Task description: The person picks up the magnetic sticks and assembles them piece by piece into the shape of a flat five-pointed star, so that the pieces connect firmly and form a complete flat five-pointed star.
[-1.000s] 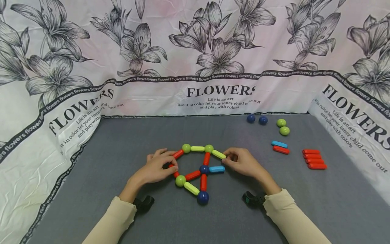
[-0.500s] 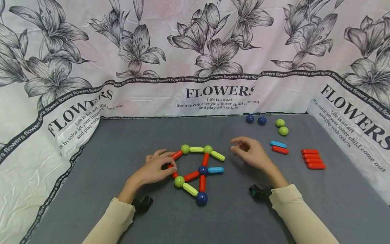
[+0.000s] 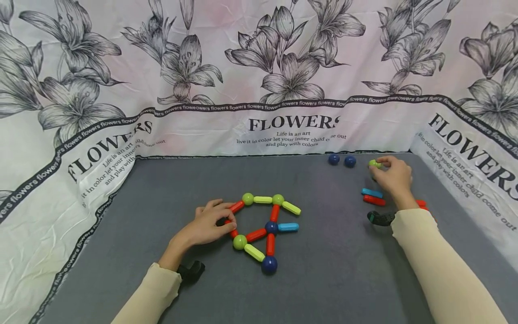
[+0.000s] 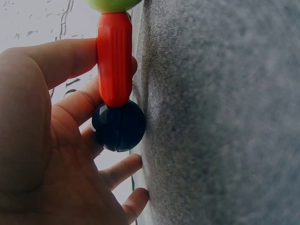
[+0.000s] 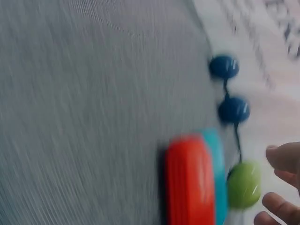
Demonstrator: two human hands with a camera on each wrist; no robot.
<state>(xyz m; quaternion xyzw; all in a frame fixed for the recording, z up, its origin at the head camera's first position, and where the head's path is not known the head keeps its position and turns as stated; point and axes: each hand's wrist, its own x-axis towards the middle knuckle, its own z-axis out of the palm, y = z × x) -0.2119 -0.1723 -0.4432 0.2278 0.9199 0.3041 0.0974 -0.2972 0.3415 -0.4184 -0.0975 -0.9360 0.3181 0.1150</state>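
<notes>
A flat figure of magnetic rods and balls lies on the grey table. My left hand (image 3: 211,223) is at its left side, pinching a red rod (image 4: 115,60) between thumb and finger. In the left wrist view that rod joins a dark blue ball (image 4: 119,125) to a green ball (image 4: 114,3). The figure also has a blue rod (image 3: 288,227) sticking out rightward and a yellow-green rod (image 3: 291,208) with a free end. My right hand (image 3: 393,175) reaches to a loose green ball (image 3: 374,164), its fingers spread around it. A second green ball is hidden by this hand.
Two loose dark blue balls (image 3: 341,160) sit at the table's back edge. A loose blue rod (image 3: 372,193) and a red rod (image 3: 374,200) lie side by side below the right hand. Further red rods (image 3: 421,203) are partly covered by the right forearm. Printed cloth hangs behind.
My right hand has left the figure's yellow-green rod and moved right and away to the loose green balls. The left hand stays where it was on the figure.
</notes>
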